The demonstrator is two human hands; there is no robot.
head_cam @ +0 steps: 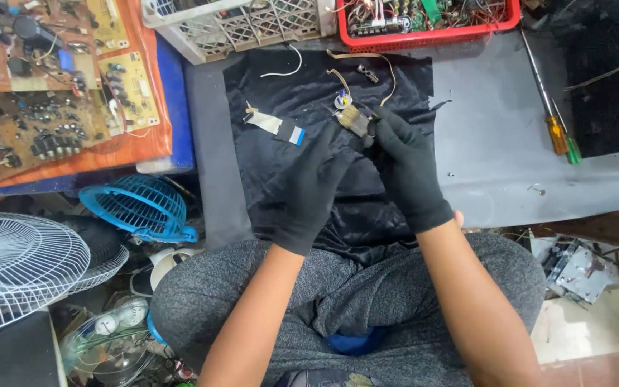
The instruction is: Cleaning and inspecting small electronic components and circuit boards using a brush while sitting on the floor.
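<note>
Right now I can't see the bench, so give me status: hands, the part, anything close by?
Both gloved hands up, left hand and right hand pinching small metal part. Over black cloth. Ribbon cable just left, screwdrivers off right.

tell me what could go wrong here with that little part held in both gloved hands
1. The small metal part is pinched only at the fingertips of the left hand and right hand; thick gloves may let it slip.
2. If dropped, it could vanish in the folds of the black cloth.
3. The loose ribbon cable lies near the left hand and might get snagged.
</note>
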